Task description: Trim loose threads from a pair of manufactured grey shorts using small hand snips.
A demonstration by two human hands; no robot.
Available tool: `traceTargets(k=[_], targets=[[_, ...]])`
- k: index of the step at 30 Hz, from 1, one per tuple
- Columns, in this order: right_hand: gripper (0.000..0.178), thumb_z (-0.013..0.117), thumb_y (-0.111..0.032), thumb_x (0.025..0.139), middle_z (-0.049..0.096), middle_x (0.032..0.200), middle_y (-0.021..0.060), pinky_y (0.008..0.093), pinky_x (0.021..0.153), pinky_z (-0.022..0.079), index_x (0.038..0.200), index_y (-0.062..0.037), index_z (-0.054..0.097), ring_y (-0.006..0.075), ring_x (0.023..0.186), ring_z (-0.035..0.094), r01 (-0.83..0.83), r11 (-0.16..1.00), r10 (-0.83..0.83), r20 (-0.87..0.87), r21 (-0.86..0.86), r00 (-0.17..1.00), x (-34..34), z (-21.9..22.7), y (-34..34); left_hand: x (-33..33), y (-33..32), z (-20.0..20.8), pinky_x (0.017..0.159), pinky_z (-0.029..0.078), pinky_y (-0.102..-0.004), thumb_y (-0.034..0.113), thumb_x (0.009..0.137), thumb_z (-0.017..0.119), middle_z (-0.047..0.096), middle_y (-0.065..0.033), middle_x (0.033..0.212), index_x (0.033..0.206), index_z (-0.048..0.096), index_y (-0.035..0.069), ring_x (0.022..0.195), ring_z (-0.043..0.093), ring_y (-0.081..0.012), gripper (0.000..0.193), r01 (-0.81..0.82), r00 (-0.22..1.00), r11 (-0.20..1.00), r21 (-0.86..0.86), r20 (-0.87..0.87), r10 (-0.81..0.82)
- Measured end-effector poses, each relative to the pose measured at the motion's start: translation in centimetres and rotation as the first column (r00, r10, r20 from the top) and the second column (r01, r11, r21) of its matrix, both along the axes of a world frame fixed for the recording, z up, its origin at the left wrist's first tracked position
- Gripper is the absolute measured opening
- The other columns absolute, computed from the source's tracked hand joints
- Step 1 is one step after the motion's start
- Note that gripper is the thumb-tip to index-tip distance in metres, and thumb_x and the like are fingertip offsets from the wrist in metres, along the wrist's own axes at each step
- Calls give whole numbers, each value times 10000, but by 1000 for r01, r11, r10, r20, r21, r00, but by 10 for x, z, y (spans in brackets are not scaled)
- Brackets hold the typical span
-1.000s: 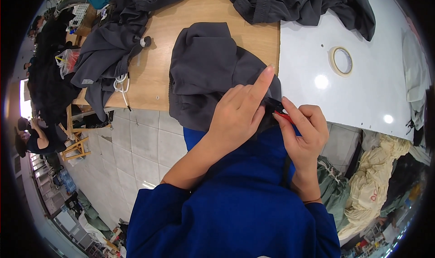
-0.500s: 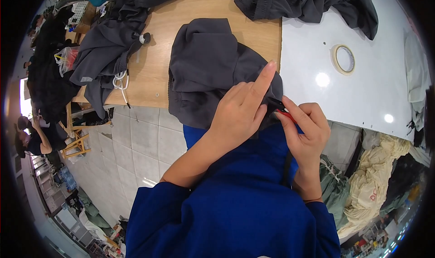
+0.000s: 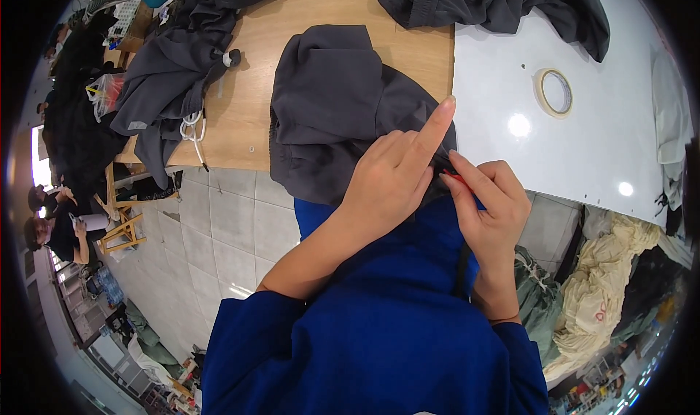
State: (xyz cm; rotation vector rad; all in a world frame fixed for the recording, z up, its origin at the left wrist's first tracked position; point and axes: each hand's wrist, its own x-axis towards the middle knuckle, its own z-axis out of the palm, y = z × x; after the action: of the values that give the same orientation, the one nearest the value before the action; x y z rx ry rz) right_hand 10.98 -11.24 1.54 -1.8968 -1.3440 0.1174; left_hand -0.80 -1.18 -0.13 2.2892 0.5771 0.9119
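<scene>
A dark grey garment [image 3: 328,87] with an elastic edge lies bunched at the front of the wooden table, partly hanging over my blue-clothed lap. My left hand [image 3: 394,171] presses on its right side, index finger stretched out and the other fingers curled with cloth under them. Close beside it, my right hand [image 3: 492,207] pinches a small red tool [image 3: 453,174] between thumb and index finger, at the garment's right edge. Most of the tool is hidden by my fingers, so its exact kind does not show.
More dark grey garments lie at the far right [image 3: 496,3] and the left [image 3: 171,72], the left one with a white cord [image 3: 193,127]. A roll of tape [image 3: 553,93] rests on the white tabletop [image 3: 503,160]. Cream cloth [image 3: 601,291] is heaped lower right. Co-workers [image 3: 62,225] are at left.
My left hand has shifted slightly right, its index fingertip moving up and right. The red tool is now more covered by my right fingers. At the left, co-workers have moved.
</scene>
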Motion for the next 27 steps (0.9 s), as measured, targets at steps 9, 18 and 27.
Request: traceTargets(k=[9, 18, 27], targets=[[383, 739, -30, 637, 541, 698, 36, 204, 554, 392, 1008, -40, 643, 92, 618, 485, -12, 998, 51, -601, 70, 797, 0, -1, 0, -1, -1, 4, 617, 453, -310, -93, 612, 623, 516, -82, 719, 1358, 294, 19, 628, 510, -215, 823, 2, 1000, 989, -151, 18, 1], [90, 643, -29, 775, 586, 694, -5, 168, 592, 394, 855, 3, 617, 59, 597, 487, 117, 991, -33, -744, 61, 668, -3, -39, 16, -7, -2, 4, 594, 447, -236, -9, 701, 663, 585, -30, 702, 1379, 259, 67, 601, 522, -130, 793, -30, 1000, 852, -522, -20, 23], [319, 387, -213, 964, 290, 596, -36, 211, 454, 221, 676, -87, 337, 43, 509, 246, 293, 930, 168, -965, 224, 202, 18, -40, 10, -10, 3, -9, 602, 440, -202, -22, 765, 615, 579, -28, 704, 1180, 484, 33, 612, 524, -83, 438, 32, 994, 889, -457, 106, 19]])
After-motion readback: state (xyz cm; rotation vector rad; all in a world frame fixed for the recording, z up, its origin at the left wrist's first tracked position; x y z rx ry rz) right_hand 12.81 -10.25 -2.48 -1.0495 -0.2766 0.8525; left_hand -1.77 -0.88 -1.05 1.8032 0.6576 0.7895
